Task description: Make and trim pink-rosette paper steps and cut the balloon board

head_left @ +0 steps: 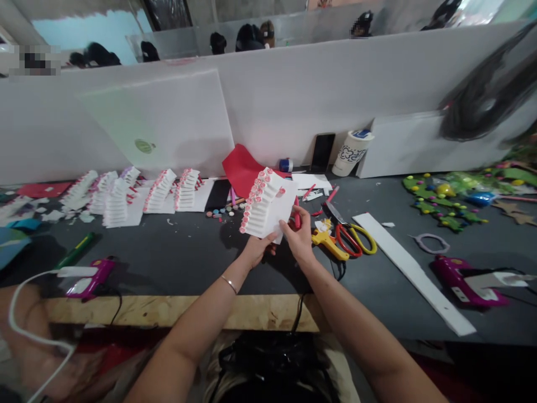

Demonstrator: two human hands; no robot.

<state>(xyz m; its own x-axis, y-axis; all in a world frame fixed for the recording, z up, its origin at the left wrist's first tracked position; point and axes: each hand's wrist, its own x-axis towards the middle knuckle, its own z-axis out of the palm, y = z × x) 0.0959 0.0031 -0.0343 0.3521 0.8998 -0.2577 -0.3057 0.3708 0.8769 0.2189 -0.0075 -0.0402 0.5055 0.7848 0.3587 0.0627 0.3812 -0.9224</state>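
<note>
A white card (282, 208) with a fanned row of white ribs, tipped in pink and red, is held up above the table. My left hand (257, 251) grips it by its lower edge, fingers mostly hidden underneath. My right hand (299, 234) is closed at the card's right edge, its thumb pressed on the face. A slim red thing (297, 217) shows at the right fingers; its kind is unclear. Near that hand lie a yellow glue gun (331, 245) and scissors with red and yellow handles (349, 240). Similar ribbed cards (160, 193) stand to the left.
Behind stand a patterned cup (352, 154), a phone (322, 151) and red sheet (241, 168). A white strip (413, 271) lies right, near a purple power strip (465, 282). Another power strip (91, 279) and green marker (75, 251) lie left. A white partition (285, 89) borders the table.
</note>
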